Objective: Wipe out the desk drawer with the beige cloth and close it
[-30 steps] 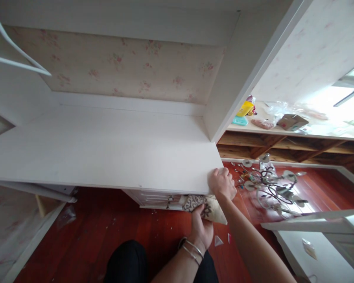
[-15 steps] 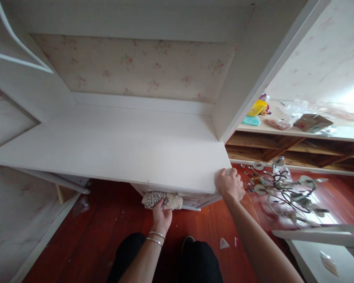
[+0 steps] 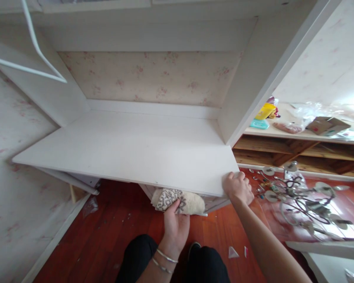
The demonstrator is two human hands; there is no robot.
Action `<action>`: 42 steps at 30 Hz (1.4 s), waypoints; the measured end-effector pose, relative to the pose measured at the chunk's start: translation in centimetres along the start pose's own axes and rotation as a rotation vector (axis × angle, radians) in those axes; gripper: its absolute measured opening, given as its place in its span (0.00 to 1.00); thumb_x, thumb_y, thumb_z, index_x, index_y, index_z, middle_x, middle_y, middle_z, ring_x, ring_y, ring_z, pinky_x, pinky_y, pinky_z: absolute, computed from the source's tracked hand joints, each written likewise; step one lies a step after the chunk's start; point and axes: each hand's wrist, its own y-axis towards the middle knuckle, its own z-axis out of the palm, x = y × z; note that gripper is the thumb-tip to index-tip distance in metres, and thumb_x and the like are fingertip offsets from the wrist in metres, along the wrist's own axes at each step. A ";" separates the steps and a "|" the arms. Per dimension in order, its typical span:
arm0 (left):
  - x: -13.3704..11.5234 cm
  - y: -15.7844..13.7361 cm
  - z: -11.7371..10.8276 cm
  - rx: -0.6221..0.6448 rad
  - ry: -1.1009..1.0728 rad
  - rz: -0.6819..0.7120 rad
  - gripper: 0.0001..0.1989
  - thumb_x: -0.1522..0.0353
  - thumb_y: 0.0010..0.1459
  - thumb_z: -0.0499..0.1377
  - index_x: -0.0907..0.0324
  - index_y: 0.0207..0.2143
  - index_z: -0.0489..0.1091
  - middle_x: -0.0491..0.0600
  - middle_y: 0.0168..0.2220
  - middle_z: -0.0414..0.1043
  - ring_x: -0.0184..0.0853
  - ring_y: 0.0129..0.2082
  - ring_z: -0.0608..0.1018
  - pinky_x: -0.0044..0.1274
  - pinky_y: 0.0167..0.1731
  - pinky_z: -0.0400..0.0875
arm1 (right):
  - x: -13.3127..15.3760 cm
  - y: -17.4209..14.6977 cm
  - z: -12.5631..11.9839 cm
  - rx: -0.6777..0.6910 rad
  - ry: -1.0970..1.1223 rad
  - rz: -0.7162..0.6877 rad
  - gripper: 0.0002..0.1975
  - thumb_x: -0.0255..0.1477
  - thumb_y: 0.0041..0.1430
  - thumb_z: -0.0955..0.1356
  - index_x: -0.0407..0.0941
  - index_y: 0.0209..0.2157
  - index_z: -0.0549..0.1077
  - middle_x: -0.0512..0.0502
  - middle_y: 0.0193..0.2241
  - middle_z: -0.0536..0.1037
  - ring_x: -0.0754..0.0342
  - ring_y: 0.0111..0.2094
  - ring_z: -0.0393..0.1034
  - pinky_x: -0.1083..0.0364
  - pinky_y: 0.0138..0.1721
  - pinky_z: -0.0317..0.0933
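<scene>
A folded cream cloth with a grey floral pattern (image 3: 191, 201) is gripped in my left hand (image 3: 177, 224), thumb on top and the other fingers beneath. It is just below the front edge of the white desk (image 3: 153, 145), in front of the drawer cabinet (image 3: 216, 203) under the desktop. My right hand (image 3: 238, 188) is closed over the desk's right front corner, fingers curled on the edge. The undersides of both hands are hidden.
A metal chandelier (image 3: 309, 204) lies on the red wood floor at the right. Beyond it, a low wooden shelf (image 3: 286, 147) bears a yellow item (image 3: 266, 111), plastic bags and an open box (image 3: 327, 125). A white wire (image 3: 44, 68) hangs at upper left.
My left hand has brought the cloth nearer and slightly right, and more of it shows. My right hand keeps its hold on the corner. The view has shifted a little.
</scene>
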 end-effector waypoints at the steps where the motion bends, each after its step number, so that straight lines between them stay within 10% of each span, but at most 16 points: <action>1: 1.5 -0.2 0.3 0.021 -0.002 -0.053 0.15 0.77 0.54 0.55 0.60 0.44 0.72 0.53 0.42 0.76 0.37 0.44 0.78 0.31 0.47 0.73 | 0.1 0.0 -0.1 0.001 -0.002 0.005 0.27 0.43 0.64 0.50 0.43 0.55 0.61 0.32 0.51 0.68 0.38 0.51 0.65 0.42 0.46 0.60; 9: 12.5 1.5 -0.1 0.032 -0.029 -0.371 0.10 0.70 0.56 0.56 0.65 0.39 0.72 0.56 0.39 0.76 0.35 0.36 0.79 0.24 0.34 0.75 | 0.3 -0.1 -0.5 0.026 -0.020 -0.002 0.27 0.43 0.64 0.49 0.43 0.55 0.61 0.33 0.51 0.69 0.38 0.50 0.65 0.42 0.46 0.61; 15: 13.6 6.0 -4.3 -0.123 -0.008 -0.291 0.08 0.71 0.54 0.57 0.64 0.37 0.70 0.55 0.36 0.76 0.36 0.32 0.79 0.27 0.31 0.74 | 0.0 0.2 0.1 0.001 -0.027 -0.015 0.28 0.45 0.64 0.49 0.44 0.54 0.61 0.33 0.51 0.69 0.39 0.50 0.65 0.42 0.46 0.60; 26: 0.8 10.1 -8.8 -0.239 0.054 0.044 0.10 0.75 0.56 0.53 0.60 0.39 0.70 0.48 0.30 0.75 0.31 0.32 0.79 0.24 0.36 0.74 | 0.0 0.1 0.0 0.006 -0.019 -0.006 0.28 0.44 0.64 0.49 0.43 0.54 0.62 0.33 0.50 0.69 0.38 0.49 0.66 0.42 0.45 0.61; 36: -12.4 2.8 -3.2 -0.236 0.170 0.337 0.11 0.78 0.55 0.53 0.62 0.40 0.70 0.49 0.34 0.75 0.30 0.34 0.78 0.24 0.39 0.74 | -0.2 -0.3 -0.3 0.021 0.020 -0.012 0.29 0.45 0.63 0.49 0.41 0.55 0.61 0.31 0.50 0.69 0.36 0.50 0.65 0.41 0.45 0.60; 42: -17.7 -0.9 1.0 -0.301 0.396 1.176 0.25 0.73 0.49 0.63 0.57 0.51 0.65 0.48 0.48 0.71 0.33 0.48 0.74 0.29 0.52 0.68 | -0.3 -0.3 -0.4 0.027 0.031 -0.017 0.29 0.45 0.63 0.50 0.42 0.55 0.62 0.31 0.50 0.69 0.37 0.50 0.65 0.42 0.45 0.60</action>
